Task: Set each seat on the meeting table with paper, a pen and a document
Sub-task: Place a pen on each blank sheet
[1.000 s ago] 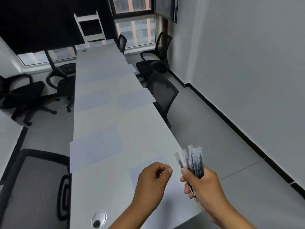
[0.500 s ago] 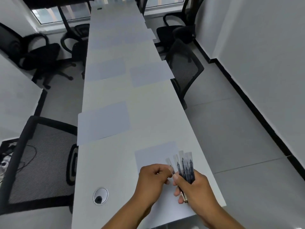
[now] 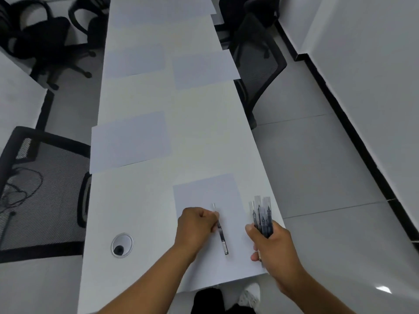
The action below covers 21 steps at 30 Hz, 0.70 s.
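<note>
Pinching pen [image 3: 221, 232], left hand [image 3: 196, 225], paper [image 3: 213, 223]

light: soft, even | glare: floor [image 3: 383, 290] lower right | edges: wide-angle bend | slight blur

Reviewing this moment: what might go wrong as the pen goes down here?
The nearest sheet overhangs the table end, so a nudge from the left hand setting down the pen may slide it off. The right hand grips the pen bundle loosely fanned; one may slip out.
</note>
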Available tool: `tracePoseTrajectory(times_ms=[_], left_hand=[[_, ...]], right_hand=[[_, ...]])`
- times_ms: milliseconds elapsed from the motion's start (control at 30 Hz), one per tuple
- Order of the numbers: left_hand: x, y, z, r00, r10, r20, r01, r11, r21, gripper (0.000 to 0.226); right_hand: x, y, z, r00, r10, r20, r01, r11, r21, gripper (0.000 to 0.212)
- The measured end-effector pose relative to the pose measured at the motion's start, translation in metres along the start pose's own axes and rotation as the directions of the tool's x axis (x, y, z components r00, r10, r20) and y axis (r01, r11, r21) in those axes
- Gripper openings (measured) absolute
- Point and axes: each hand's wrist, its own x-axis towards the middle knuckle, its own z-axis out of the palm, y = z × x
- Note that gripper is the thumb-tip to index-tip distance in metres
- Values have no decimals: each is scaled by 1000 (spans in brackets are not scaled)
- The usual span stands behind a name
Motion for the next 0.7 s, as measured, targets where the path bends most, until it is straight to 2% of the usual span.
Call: tracePoseTrajectory(times_ms=[233,467,700], left_hand=[[40,-17,5,991,-71,-112,91,977,191,36],[56,-34,9,987,-88,-135,117,967,226,35],[61,-40,8,987,-98,-128,121,976,180,36]], right_hand=[[1,9,-4,999,17,42,-16,1000,-25,21],[0,11,1,998,9,59,-8,1000,-15,20],[-2,10,12,997,37,70,-37,999,-8,22]])
